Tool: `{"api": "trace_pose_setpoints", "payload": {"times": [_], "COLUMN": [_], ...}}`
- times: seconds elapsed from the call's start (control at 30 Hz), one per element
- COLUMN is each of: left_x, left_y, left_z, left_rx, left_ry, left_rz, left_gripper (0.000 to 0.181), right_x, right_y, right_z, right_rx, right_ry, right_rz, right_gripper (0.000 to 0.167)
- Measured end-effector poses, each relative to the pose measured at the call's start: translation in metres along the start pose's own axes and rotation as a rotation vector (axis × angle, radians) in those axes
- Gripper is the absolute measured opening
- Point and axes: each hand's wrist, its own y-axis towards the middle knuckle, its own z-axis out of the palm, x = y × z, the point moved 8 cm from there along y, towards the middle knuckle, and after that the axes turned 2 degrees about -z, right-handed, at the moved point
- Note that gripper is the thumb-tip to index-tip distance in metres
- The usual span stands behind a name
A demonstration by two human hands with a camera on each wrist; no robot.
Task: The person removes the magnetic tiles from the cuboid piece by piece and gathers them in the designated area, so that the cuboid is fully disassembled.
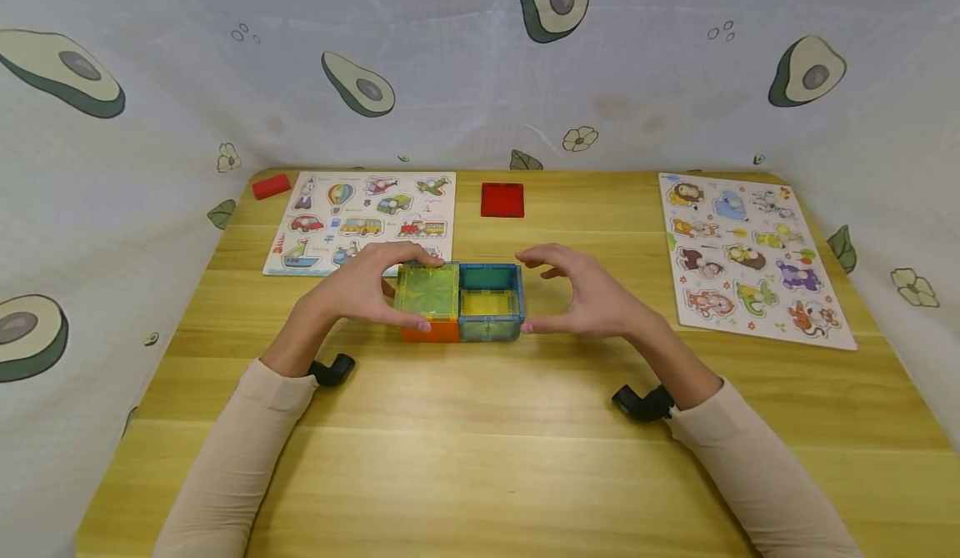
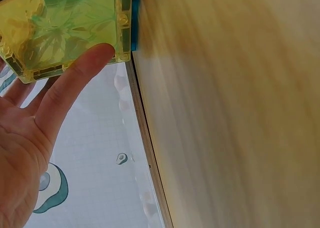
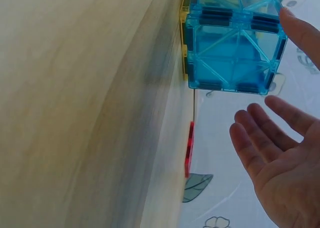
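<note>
**L hand grips yellow-topped box, R hand loose by blue box**

Head view: your L hand [image 1: 367, 287] has its thumb at the front and fingers round the back of the yellow-topped box [image 1: 426, 291]. It stands on the table [image 1: 487, 441], touching the blue box [image 1: 490, 329] on its R. Blue box has no top, w/ yellow showing inside. Your R hand [image 1: 585, 295] is spread, thumb at the blue box's near R corner. Red tile [image 1: 502, 200] lies flat behind, well apart.

L wrist view: thumb's on the yellow face, other fingers partly hidden behind.

R wrist view: thumb's at the blue box's edge, light contact or tiny gap, can't tell; other fingers clear of it.

Step in hand, prob.: lining up the two boxes. Next move likely calls for light, even pressure from both sides, then mayb. a tile over the blue box; squeeze hard & walls could pop.
</note>
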Motion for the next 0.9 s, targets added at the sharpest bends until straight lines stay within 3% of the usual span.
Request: {"api": "trace_pose_setpoints", "payload": {"times": [0.4,0.9], "left_x": [-0.002,-0.001], "left_y": [0.002,0.0], "left_z": [0.001,0.0], "left_rx": [0.0,0.007], "left_ry": [0.017,-0.003], "left_rz": [0.03,-0.013], "left_gripper": [0.074,0.074], "right_x": [-0.005,-0.006], "right_y": [-0.001,0.0], "right_z": [0.01,0.012], "right_rx": [0.036,0.033], "right_ry": [0.025,0.026], "right_rz": [0.033,0.087], "right_gripper": [0.089,0.084]}}
